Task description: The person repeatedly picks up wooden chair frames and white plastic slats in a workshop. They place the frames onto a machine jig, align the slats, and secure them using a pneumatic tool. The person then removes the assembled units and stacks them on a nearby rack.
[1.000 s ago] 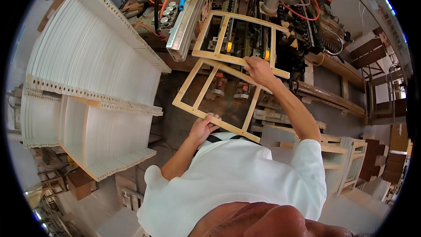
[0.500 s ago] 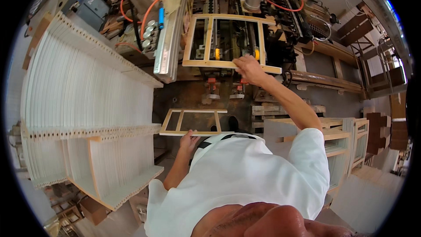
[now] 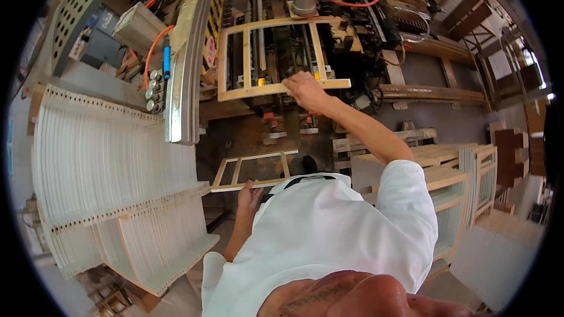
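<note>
My right hand (image 3: 305,89) is closed over the near rail of a wooden frame (image 3: 252,91) with cross-bars. That frame lies flat over a machine (image 3: 276,53) in front of me, whose dark bed and metal bars show through its openings. Low on my left, by my waist, my left hand (image 3: 249,195) grips the near rail of a second wooden frame (image 3: 228,188), similar in shape. This one hangs above the floor beside my foot, its far rail away from me. The fingertips of both hands are partly hidden.
Tall stacks of white-edged frames (image 3: 111,152) stand on my left. A long metal beam (image 3: 185,105) borders the machine's left side, with a blue cylinder (image 3: 167,61) beside it. More wooden frames (image 3: 449,179) are stacked at right, near a pallet (image 3: 346,147).
My view has turned a little, so the machine and its frame appear further left and tilted. Both hands keep their hold; the frame in my left hand tilts slightly.
</note>
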The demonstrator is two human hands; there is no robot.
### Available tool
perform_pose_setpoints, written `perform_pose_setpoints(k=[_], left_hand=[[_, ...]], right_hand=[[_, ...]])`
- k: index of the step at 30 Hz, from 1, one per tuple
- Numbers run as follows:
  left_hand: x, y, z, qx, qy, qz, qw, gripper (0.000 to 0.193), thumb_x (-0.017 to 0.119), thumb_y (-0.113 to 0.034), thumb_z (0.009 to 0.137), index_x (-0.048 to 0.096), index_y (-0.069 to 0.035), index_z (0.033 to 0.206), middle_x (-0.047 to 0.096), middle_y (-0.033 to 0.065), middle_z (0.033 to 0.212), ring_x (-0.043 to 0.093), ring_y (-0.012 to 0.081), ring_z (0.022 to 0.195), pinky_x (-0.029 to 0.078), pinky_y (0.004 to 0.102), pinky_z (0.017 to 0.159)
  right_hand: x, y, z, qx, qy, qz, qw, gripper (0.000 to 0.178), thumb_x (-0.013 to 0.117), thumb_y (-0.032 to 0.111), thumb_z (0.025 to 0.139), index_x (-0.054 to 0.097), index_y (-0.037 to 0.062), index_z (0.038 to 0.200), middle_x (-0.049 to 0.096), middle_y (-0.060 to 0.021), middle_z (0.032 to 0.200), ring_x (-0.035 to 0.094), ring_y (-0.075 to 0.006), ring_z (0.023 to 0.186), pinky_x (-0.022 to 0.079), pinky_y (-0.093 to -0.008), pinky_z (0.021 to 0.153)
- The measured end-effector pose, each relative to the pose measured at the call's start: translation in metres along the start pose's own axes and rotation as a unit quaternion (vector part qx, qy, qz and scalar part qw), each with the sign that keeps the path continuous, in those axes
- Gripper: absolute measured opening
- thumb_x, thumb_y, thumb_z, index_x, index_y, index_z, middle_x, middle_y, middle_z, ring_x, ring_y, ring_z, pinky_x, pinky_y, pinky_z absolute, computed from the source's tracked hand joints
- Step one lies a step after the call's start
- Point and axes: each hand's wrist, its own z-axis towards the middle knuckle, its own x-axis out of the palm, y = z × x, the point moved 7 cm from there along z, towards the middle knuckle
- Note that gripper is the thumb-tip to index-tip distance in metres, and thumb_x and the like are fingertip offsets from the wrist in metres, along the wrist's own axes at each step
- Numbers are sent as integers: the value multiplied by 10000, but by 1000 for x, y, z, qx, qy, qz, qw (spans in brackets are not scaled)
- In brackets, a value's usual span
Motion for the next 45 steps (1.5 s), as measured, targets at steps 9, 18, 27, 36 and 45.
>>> perform_pose_setpoints(k=[9, 18, 27, 36, 45], left_hand=[[-1, 20, -4, 23, -67, -43, 997, 215, 537, -187, 952, 524, -27, 1095, 585, 128, 1127, 560, 307, 1112, 465, 469, 963], [-20, 53, -2, 33, -113, -98, 988, 244, 544, -178, 946, 525, -7, 1120, 579, 146, 1128, 583, 322, 1052, 500, 451, 920], [-19, 77, 0, 47, -144, -126, 980, 252, 547, -167, 939, 522, 1, 1124, 579, 134, 1075, 594, 319, 1001, 503, 449, 912], [8, 73, 2, 54, -179, -117, 975, 278, 534, -162, 943, 500, 18, 1151, 577, 159, 1095, 596, 318, 1009, 500, 445, 900], [23, 75, -12, 76, -183, -125, 972, 263, 539, -145, 938, 518, 43, 1120, 587, 160, 1066, 616, 299, 946, 548, 403, 828]], right_hand=[[6, -71, 92, -63, 38, -220, 973, 180, 607, 92, 740, 659, 36, 902, 561, -89, 862, 491, -271, 876, 382, -380, 785], [24, -123, 171, -82, 172, -392, 900, 125, 619, 141, 784, 715, 85, 840, 629, -61, 919, 500, -250, 989, 352, -365, 850], [35, -162, 195, -64, 149, -389, 907, 100, 618, 125, 801, 713, 122, 831, 643, -51, 884, 512, -246, 941, 350, -379, 840], [40, -162, 200, -66, 218, -414, 882, 102, 611, 168, 837, 695, 126, 796, 645, -42, 772, 532, -232, 888, 355, -377, 821], [28, -147, 199, -60, 206, -420, 882, 81, 623, 161, 825, 704, 151, 823, 656, -37, 843, 529, -236, 923, 352, -381, 839]])
